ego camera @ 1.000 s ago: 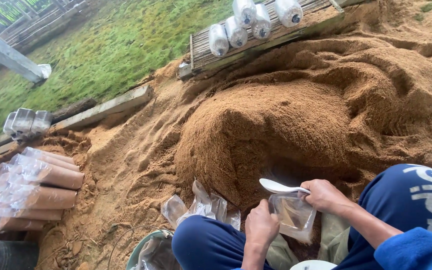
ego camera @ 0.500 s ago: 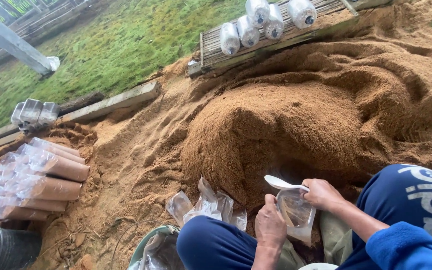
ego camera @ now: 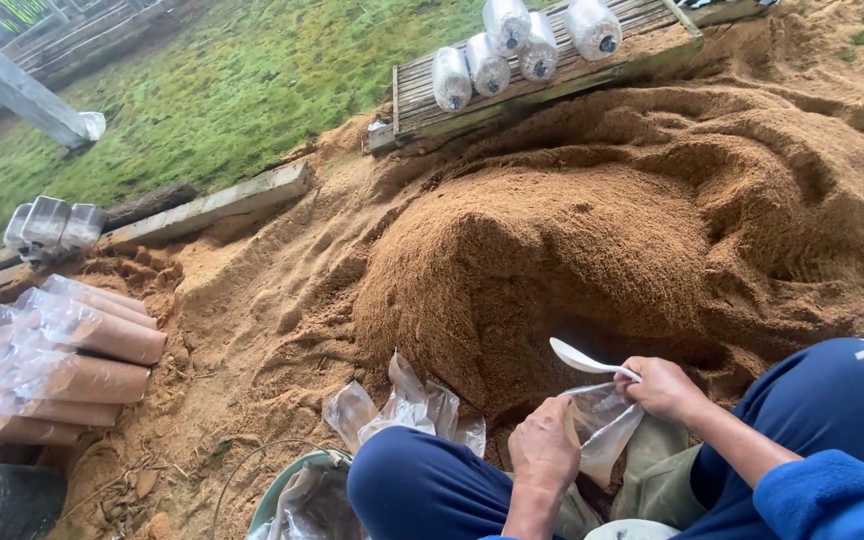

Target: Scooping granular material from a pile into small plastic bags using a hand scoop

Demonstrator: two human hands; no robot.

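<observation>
My left hand point(ego camera: 546, 446) pinches the near rim of a clear plastic bag point(ego camera: 607, 428) that hangs between my knees. My right hand point(ego camera: 664, 388) grips the bag's far rim together with a white scoop point(ego camera: 584, 358), whose bowl points left towards the big mound of brown sawdust point(ego camera: 542, 250). The bag's mouth is held apart between the two hands. What is inside the bag is hard to make out.
Empty clear bags point(ego camera: 402, 410) lie on the sawdust by my left knee. Filled, sawdust-packed bags point(ego camera: 62, 365) are stacked at the left. More packed bags point(ego camera: 512, 45) rest on a slatted wooden rack at the top. Grass lies beyond a wooden border plank point(ego camera: 207, 205).
My left hand has risen from the bag's side to its rim. The right hand and scoop stay at the bag's mouth. The view has shifted slightly.
</observation>
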